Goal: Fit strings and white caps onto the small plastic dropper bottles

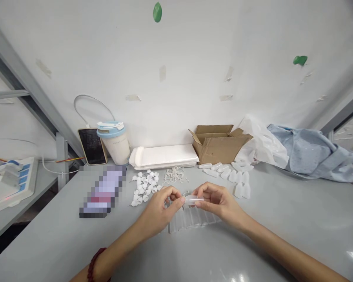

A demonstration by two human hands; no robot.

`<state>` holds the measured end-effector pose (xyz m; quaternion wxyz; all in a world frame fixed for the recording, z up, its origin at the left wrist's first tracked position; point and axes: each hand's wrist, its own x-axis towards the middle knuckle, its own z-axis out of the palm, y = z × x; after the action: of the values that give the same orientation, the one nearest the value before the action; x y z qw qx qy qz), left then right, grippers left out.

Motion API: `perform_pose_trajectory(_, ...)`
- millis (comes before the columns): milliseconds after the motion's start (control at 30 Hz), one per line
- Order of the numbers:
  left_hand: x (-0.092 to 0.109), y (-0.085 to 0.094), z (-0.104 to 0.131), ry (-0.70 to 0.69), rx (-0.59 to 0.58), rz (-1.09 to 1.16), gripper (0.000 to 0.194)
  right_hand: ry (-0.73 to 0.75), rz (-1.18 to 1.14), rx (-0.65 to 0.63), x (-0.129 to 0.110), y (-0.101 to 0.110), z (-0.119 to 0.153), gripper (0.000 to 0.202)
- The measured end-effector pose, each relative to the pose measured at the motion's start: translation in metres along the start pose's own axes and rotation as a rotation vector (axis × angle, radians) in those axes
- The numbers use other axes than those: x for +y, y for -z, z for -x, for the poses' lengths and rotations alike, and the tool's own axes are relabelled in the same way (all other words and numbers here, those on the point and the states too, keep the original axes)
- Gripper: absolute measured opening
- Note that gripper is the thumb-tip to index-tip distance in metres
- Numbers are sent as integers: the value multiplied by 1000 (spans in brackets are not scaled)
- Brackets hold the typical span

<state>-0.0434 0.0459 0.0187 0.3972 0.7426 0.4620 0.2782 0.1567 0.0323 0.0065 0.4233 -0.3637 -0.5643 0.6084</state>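
Observation:
Between the thumb and fingers of my right hand (216,199) lies a small translucent plastic bottle (191,201), held sideways. My left hand (163,205) is pinched at the bottle's left end; what sits between those fingertips is too small to tell. Just below both hands, a row of similar translucent bottles (191,219) lies side by side on the grey table. Short whitish strings (175,175) form a loose pile beyond my hands. Left of them are many small white caps (144,186), some with thin tips. More frosted plastic bottles (232,175) are spread out at the right.
Along the wall stand a phone (93,146) on a cable, a blue-lidded cup (114,143), a flat white stack (167,155), an open cardboard box (220,145), a white plastic bag (261,143) and a bluish cloth (308,150). A pixelated phone-like device (102,192) lies left.

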Motion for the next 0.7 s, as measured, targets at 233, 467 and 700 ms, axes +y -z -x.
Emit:
perform_pose_trajectory(233, 0, -1, 3, -10, -4, 4, 22, 99, 284, 65, 1, -7, 5, 15)
perform_pose_trajectory(467, 8, -8, 3, -17, 31, 6, 22, 556, 916, 100, 13, -8, 8, 13)
perform_pose_trajectory(700, 22, 1, 14, -62, 65, 58, 34, 630, 1021, 137, -3, -25, 13, 15)
